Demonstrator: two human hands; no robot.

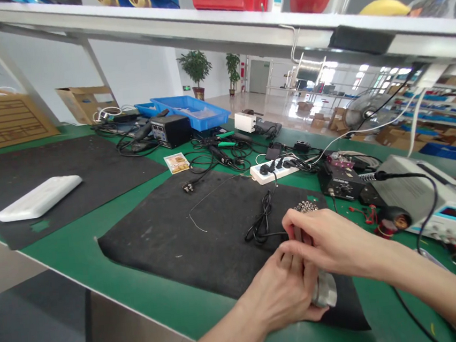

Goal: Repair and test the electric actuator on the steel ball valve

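Observation:
My left hand point(275, 290) is wrapped around a grey metal fitting point(326, 290) with a rounded, faceted end, which sticks out below my fingers over the black mat point(170, 235). Just above it, my right hand point(327, 237) is closed, thumb and fingers pinched at the upper end of the held part. What the right fingers grip is mostly hidden. A pile of small metal nuts point(306, 206) lies right behind that hand. Left of the hands, a bundled black cable point(263, 222) rests on the mat and runs in under the fingers.
A white power strip point(274, 171) with plugs stands behind the mat. To the right are a soldering station point(340, 181) and a bench power supply point(435, 194) with leads. A white slab point(39, 199) lies at left. Overhead runs a shelf point(214, 24) with bins.

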